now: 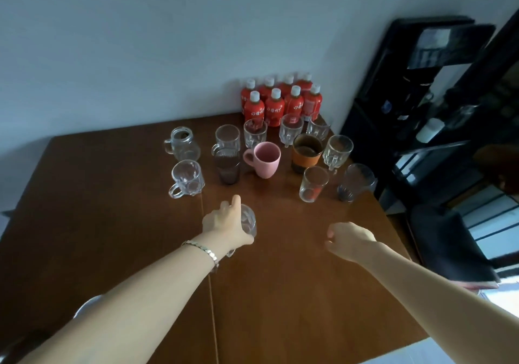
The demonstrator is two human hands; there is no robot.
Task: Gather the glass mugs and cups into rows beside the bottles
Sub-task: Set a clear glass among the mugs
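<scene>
Several red bottles (280, 99) with white caps stand at the table's far right corner by the wall. In front of them stand several glass mugs and cups, among them a jar-shaped mug (184, 144), a dimpled mug (186, 179), a dark tumbler (227, 165), a pink ceramic mug (265, 160) and a cup with an orange band (306, 153). My left hand (224, 223) grips a clear glass mug (248, 220) near the table's middle, in front of the group. My right hand (348, 240) hovers to the right with fingers loosely curled and nothing in it.
The brown wooden table (112, 223) has a seam running down its middle. A black shelf unit (421, 97) stands to the right of the table. A dark chair (446, 245) sits by the table's right edge.
</scene>
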